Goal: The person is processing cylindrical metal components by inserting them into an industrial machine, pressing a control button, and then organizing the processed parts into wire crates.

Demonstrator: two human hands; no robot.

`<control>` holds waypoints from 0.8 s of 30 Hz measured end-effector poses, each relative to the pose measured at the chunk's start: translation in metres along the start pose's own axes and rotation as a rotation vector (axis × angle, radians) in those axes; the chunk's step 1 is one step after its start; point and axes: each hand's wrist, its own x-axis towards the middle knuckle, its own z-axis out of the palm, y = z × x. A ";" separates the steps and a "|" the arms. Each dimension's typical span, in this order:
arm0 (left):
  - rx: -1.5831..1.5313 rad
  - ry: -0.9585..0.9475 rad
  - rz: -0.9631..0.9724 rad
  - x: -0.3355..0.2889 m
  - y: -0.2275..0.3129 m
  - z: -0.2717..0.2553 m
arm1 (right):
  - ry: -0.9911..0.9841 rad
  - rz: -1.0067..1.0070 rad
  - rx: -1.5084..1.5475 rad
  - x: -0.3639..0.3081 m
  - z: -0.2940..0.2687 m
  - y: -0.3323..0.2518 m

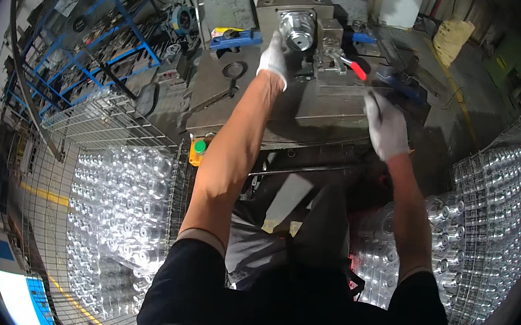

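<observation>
My left hand, in a white glove, is up at the shiny round metal part; the part sits in front of the dark metal block, near the far edge of the table and left of its middle; my fingers point away from me along the part's near left side, just touching it as far as I can see; the fingertips are partly lost against the shine, so I cannot tell whether they grip or only rest there; the part lies beyond and slightly right of that hand.

My right hand, gloved too, is over the table's near edge, toward its right corner; it is partly open, fingers loosely bent and pointing forward, with nothing visible in it; the metal part is well apart from it, farther away and to its left; between the two stands the clamp with a red handle, that handle near my right fingertips but clear of them.

A dark ring lies toward the table's left edge; a blue tool sits by the far left corner; wire baskets of shiny parts stand either side of me, the left basket and the right basket.
</observation>
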 end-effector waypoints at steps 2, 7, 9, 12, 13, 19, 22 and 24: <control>-0.180 -0.182 -0.127 0.027 0.008 0.014 | -0.052 0.027 0.148 -0.035 -0.005 0.011; -0.236 -0.066 -0.055 0.037 0.006 0.011 | -0.132 0.438 0.331 -0.090 0.002 0.009; -0.210 -0.084 -0.038 -0.007 -0.006 0.019 | -0.169 0.482 0.311 -0.102 0.007 0.013; -0.247 -0.130 0.064 -0.083 -0.028 -0.016 | -0.114 0.278 0.340 -0.113 0.023 -0.019; -0.245 -0.095 0.053 -0.111 -0.041 -0.025 | -0.144 0.349 0.396 -0.115 0.022 -0.032; -0.061 -0.219 -0.096 -0.233 -0.142 -0.048 | -0.197 0.233 0.293 -0.144 0.012 -0.065; -0.129 -0.276 -0.345 -0.274 -0.174 -0.047 | -0.200 0.403 0.314 -0.182 0.013 -0.066; -0.119 -0.309 -0.433 -0.284 -0.205 -0.043 | -0.108 0.468 0.281 -0.212 0.007 -0.048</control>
